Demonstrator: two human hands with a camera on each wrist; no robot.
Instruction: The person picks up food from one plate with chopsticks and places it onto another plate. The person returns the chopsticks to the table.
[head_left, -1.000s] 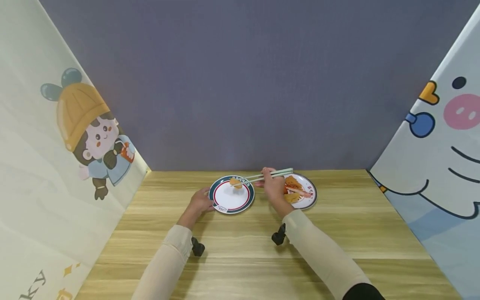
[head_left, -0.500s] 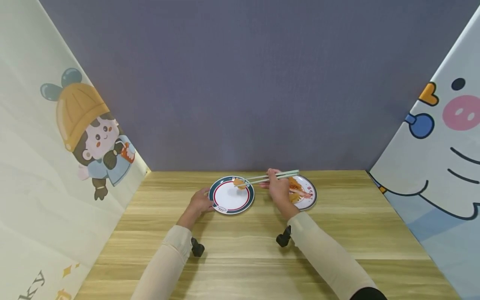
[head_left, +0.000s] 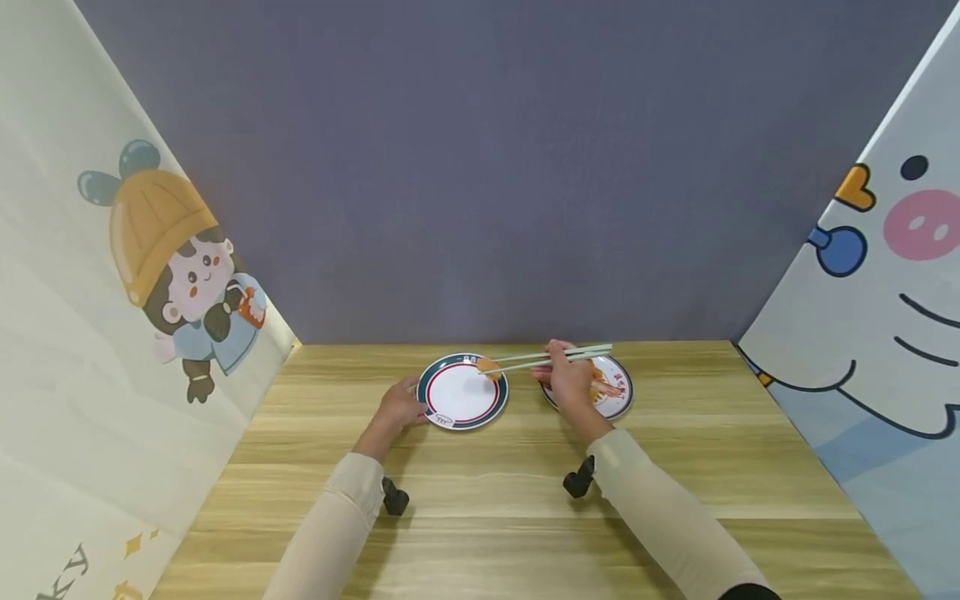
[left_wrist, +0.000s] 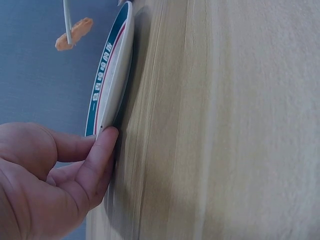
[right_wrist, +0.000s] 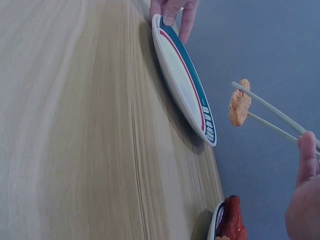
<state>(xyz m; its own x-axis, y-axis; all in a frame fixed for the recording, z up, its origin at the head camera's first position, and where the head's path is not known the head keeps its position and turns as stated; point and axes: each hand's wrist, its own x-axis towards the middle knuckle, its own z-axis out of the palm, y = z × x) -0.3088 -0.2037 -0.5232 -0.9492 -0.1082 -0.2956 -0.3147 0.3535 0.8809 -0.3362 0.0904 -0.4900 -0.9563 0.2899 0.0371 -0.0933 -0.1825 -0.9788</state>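
My left hand (head_left: 401, 406) pinches the left rim of a white plate (head_left: 457, 395) with a dark green band and a red ring. In the left wrist view, thumb and fingers grip that rim. My right hand (head_left: 572, 384) holds a pair of pale green chopsticks (head_left: 525, 365). Between their tips is a golden-brown nugget (right_wrist: 240, 104), raised above the table, apart from the plate in both wrist views. From the head, it overlaps the plate's upper right rim. The right hand partly hides a second plate (head_left: 622, 405) bearing fried food, including a shrimp (head_left: 607, 388).
A reddish drumstick-like piece (right_wrist: 232, 220) shows on the second plate in the right wrist view. The wooden table (head_left: 480, 517) ends at a grey-blue back panel (head_left: 480, 167). Cartoon-printed panels stand at left (head_left: 67, 350) and right (head_left: 847, 333).
My right hand has moved right with the chopsticks and the nugget, which shifted from over the banded plate towards its right rim. The left hand and both plates have stayed in place.
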